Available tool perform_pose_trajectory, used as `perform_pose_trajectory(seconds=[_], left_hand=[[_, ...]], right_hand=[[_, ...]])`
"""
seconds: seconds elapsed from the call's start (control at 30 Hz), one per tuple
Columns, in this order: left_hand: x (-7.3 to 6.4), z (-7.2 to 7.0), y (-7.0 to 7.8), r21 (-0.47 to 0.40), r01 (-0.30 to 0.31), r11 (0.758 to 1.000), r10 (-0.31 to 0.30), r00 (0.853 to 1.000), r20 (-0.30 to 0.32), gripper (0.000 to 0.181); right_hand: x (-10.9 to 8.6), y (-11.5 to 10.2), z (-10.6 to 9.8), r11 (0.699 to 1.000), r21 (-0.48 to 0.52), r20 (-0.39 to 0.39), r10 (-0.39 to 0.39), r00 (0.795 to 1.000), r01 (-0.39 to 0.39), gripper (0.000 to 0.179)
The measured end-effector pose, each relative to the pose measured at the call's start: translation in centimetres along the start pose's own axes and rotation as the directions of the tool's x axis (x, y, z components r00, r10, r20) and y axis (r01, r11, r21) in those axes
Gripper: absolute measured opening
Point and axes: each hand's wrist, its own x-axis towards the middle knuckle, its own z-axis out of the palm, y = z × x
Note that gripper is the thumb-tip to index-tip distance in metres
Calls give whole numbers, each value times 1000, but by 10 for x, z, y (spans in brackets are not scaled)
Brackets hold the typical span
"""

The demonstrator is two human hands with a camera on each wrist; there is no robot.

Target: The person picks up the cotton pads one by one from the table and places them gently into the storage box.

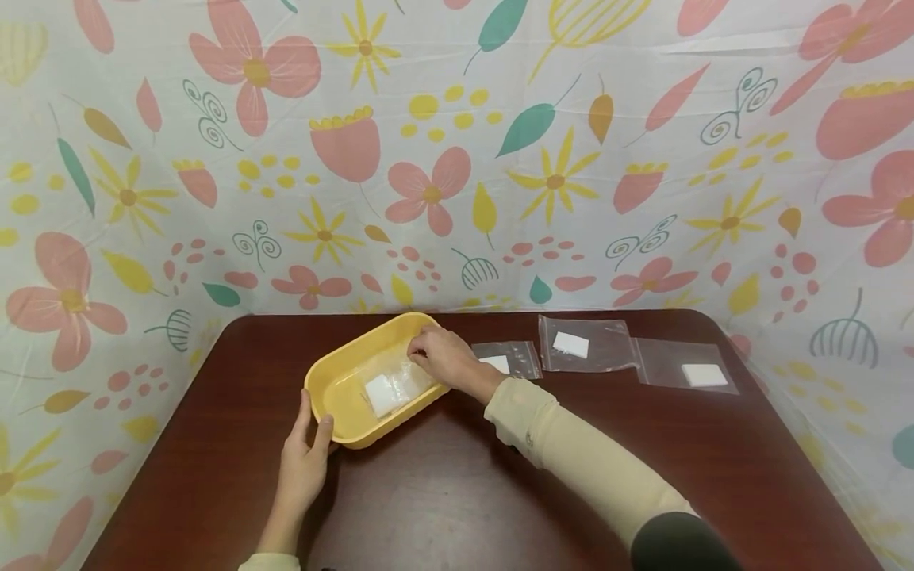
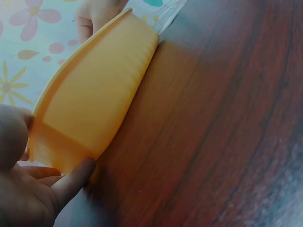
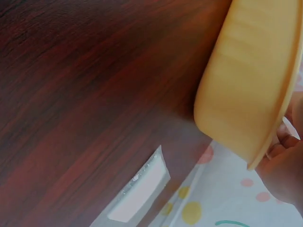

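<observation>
A yellow oblong plastic tub (image 1: 343, 353) stands at an angle on the table. My left hand (image 1: 303, 464) grips its near left end, thumb at the rim and fingers against the outer wall, as the left wrist view shows closely. Inside the tub lies a clear zip bag (image 1: 414, 377) with a white block (image 1: 383, 395) in it. My right hand (image 1: 450, 361) reaches over the tub's right end with curled fingers and appears to pinch the bag's edge. In the right wrist view, the tub's wall (image 3: 246, 80) partly hides that hand's fingers (image 3: 277, 149).
To the right along the table's back lie a small clear bag (image 1: 524, 358), another bag (image 1: 607, 345) and a third bag (image 1: 667, 365), each with a white block. The dark wooden table (image 1: 457, 492) meets a flower-printed curtain (image 1: 457, 262) behind.
</observation>
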Motion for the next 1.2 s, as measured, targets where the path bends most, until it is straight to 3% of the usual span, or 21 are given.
perform_pose_trajectory(seconds=[0.37, 0.73, 1.2], left_hand=[[1, 1, 1, 14, -1, 1000, 1, 1000, -14, 67], [1, 2, 1, -16, -11, 1000, 11, 1000, -12, 67], [0, 1, 1, -3, -15, 1000, 15, 1000, -1, 68]], right_hand=[[2, -4, 7, 998, -51, 89, 25, 996, -20, 13], [2, -1, 10, 998, -41, 98, 50, 994, -46, 11], [-14, 1, -1, 998, 14, -29, -53, 998, 54, 9]])
